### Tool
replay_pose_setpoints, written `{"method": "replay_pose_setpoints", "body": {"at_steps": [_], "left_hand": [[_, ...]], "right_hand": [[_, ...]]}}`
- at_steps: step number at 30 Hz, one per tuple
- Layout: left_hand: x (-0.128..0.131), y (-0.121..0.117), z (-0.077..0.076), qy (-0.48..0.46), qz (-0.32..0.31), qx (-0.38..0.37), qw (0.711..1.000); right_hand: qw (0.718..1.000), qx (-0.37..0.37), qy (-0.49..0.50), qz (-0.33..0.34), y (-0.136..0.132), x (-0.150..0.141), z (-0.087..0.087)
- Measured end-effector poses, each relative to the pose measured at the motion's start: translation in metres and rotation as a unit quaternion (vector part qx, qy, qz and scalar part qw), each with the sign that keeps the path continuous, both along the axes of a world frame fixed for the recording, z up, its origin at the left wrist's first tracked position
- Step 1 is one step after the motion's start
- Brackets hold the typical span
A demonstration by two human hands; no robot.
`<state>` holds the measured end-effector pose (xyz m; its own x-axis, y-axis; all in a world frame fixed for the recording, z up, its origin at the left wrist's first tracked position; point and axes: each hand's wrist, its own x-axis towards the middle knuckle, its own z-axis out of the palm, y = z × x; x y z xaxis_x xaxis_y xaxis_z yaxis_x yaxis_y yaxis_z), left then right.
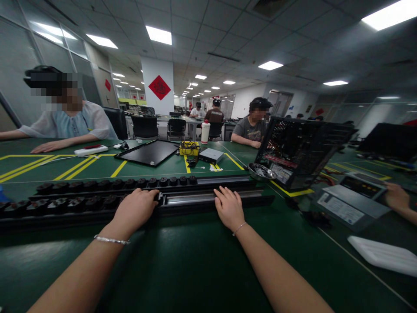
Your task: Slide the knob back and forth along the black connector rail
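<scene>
Two long black power tracks (224, 180) lie side by side across the table, with rows of round black socket modules (76, 186) along their left stretches. The nearer track (185, 199) shows a bare silvery channel to the right. My left hand (137, 208) curls over the last socket module of the near row, its thumb and fingers closed around it; the hand hides most of that module. My right hand (230, 209) rests on the near track's front edge and channel, fingers stretched out and holding nothing.
Behind the tracks lie a black panel (151, 153), a yellow box with cables (189, 148) and a grey box (211, 155). A metal bowl (261, 171) and an open computer case (302, 150) stand right. Another person's hand (396, 195) touches a grey device (353, 201).
</scene>
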<state>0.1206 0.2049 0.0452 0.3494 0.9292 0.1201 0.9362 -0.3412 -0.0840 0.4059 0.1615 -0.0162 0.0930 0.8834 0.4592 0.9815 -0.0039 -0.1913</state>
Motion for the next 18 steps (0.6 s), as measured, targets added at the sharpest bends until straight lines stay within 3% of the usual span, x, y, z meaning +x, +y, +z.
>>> {"method": "replay_pose_setpoints", "body": {"at_steps": [7,18], "left_hand": [[0.0,0.001,-0.002,-0.015,0.007,-0.007,1.0],[0.011,-0.013,0.005,-0.026,0.08,-0.026,0.996]], "right_hand": [[1.0,0.002,-0.007,-0.002,-0.001,-0.001,0.002],[1.0,0.003,-0.003,0.001,-0.002,-0.002,0.002]]}}
